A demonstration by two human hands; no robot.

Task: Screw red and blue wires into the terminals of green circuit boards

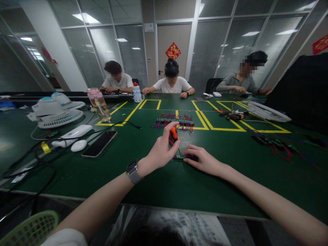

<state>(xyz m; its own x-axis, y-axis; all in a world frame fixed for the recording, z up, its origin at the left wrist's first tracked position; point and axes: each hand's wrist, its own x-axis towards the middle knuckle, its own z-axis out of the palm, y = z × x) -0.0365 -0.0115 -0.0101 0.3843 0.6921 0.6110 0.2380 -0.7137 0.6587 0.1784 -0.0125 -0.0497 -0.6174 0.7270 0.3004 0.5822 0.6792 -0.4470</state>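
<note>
My left hand point(161, 150), with a watch on its wrist, is closed round a small tool with an orange and black handle point(173, 133), held upright with its thin tip pointing down. My right hand point(201, 158) lies on the green table point(159, 184) with its fingers pressed on a small green circuit board point(178, 157). The tool's tip meets that board. Just beyond lies a row of boards with red and blue wires point(174, 122).
A phone point(99, 144), a white mouse point(78, 145), a white box, cables, two fans point(55, 114) and a pink bottle point(98, 104) sit at the left. Loose wires point(279, 145) and another fan point(269, 111) lie right. Three people sit at the far side. A green basket point(33, 229) is near left.
</note>
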